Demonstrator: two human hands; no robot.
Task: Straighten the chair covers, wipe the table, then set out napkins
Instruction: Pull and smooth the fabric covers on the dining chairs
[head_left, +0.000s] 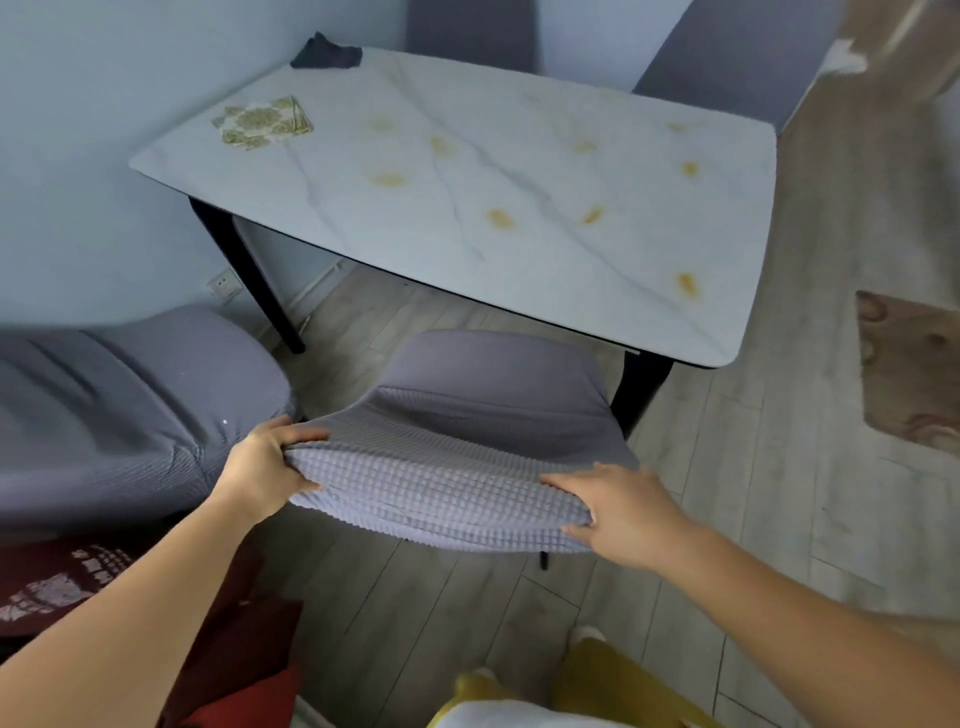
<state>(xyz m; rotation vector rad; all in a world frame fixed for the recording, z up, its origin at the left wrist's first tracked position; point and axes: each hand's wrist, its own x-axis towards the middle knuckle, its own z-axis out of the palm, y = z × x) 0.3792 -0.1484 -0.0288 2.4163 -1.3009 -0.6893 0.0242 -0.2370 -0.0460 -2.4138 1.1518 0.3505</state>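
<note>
A chair in a grey waffle-textured cover (457, 467) stands in front of me, its back nearest to me. My left hand (270, 467) pinches the cover at the left top corner of the chair back. My right hand (618, 512) grips the cover at the right top corner, thumb on top. Beyond it is a white marble-look table (519, 171) marked with several yellowish stains. Folded patterned napkins (262, 123) lie at the table's far left. A dark cloth (326, 53) sits at the far left corner.
A second grey-covered chair (119, 410) stands at the left, close to the one I hold. Two more covered chairs (727, 57) are behind the table. A brown mat (909, 369) lies on the wood floor at the right. Wall runs along the left.
</note>
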